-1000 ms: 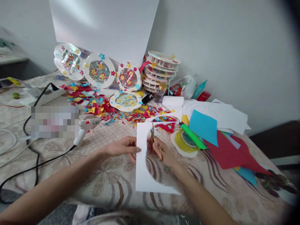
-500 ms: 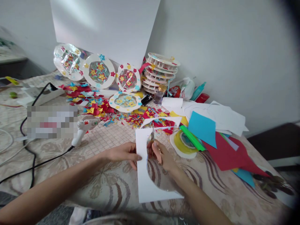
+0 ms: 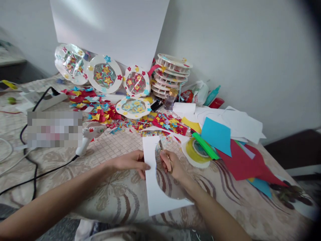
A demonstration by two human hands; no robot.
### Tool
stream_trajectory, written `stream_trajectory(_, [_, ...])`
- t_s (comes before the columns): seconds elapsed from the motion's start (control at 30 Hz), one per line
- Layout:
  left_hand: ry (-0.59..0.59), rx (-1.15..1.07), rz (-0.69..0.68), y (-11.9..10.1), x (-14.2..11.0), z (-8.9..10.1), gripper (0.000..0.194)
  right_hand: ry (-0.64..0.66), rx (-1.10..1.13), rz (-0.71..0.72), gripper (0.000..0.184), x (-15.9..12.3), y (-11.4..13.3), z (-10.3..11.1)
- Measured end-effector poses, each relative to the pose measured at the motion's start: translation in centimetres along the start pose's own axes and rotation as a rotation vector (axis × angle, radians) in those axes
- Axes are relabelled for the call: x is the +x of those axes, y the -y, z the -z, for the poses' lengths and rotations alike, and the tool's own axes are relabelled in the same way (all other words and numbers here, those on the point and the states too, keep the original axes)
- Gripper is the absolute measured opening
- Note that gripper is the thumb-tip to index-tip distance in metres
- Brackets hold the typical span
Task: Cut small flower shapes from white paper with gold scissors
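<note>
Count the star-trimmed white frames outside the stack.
4: a leftmost frame, a large round frame and a smaller frame stand by the white board; a flat-lying frame is in front. More may hide behind the leftmost.

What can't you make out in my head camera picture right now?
- Left hand, head view: some fingers are hidden behind the cut white paper sheet.
- Metal scissors, head view: right hand covers part of the handles; blades are too small and blurred to judge their opening.
- Left side, head view: a pixelated block masks whatever lies there.
</note>
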State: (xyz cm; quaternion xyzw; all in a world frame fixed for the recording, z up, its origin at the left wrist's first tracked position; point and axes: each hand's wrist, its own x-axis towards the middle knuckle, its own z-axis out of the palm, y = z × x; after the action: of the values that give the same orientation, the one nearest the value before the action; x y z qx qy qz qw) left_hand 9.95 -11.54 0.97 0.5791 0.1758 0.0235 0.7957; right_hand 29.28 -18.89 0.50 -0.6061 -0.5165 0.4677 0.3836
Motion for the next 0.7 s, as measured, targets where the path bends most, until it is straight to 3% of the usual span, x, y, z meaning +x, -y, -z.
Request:
stream_trajectory(0.13, [-0.035,-0.003,0.019,-0.8,-0.7,0.9,0.024,0.085,-0.091,0.038,0.047,0.6,-0.6,0.9])
stream_trajectory(0.3, [-0.250,-0.117,-0.088,-2.4,-2.0,3.6,0.021,0.208,-0.065,0.032,0.048,0.9,-0.9,1.4])
stream_trajectory(0.43, [-0.445,-0.149,-0.190,-3.2,-2.7,5.4,0.020,0.121,0.055,0.087,0.051,0.7,-0.1,2.0])
stream_trajectory(0.57, [-0.490,-0.156,-0.206,-3.0,-2.4,6.0,0.020,-0.033,0.249,0.127,0.047,0.7,0.3,2.5])
stream_trajectory(0.7, [-0.594,-0.264,-0.331,-2.6,-1.7,6.3,0.018,0.073,0.339,0.062,0.049,1.0,-0.7,2.0])
